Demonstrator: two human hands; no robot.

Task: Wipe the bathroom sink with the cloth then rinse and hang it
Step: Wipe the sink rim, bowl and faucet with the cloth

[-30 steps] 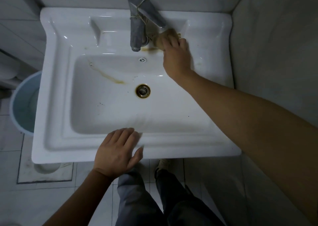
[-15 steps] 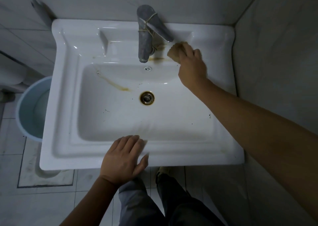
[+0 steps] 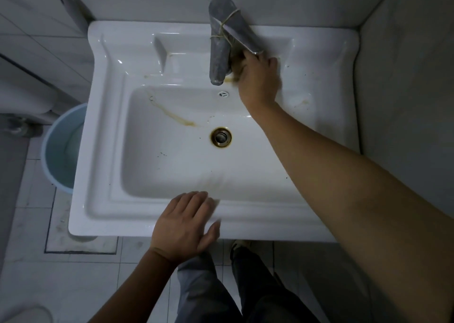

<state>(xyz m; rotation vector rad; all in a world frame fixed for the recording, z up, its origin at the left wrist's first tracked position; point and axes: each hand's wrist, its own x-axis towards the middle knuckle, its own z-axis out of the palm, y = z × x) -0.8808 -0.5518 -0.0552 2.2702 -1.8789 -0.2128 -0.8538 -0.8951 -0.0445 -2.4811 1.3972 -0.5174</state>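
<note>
A white rectangular sink (image 3: 103, 199) fills the middle of the head view, with a brown streak in the basin and a brass-ringed drain (image 3: 221, 137). My right hand (image 3: 260, 81) presses a brownish cloth (image 3: 237, 63) against the base of the grey faucet (image 3: 218, 49), under its lever; most of the cloth is hidden by my fingers. My left hand (image 3: 184, 224) lies flat with spread fingers on the sink's front rim and holds nothing.
A light blue bucket (image 3: 61, 148) stands on the tiled floor left of the sink. A tiled wall runs close along the right side. Brown stains mark the right ledge (image 3: 304, 101). My legs are below the front rim.
My right hand has slid the cloth left, from the ledge right of the faucet to against the faucet's base. The left hand stays on the front rim. The camera view has shifted.
</note>
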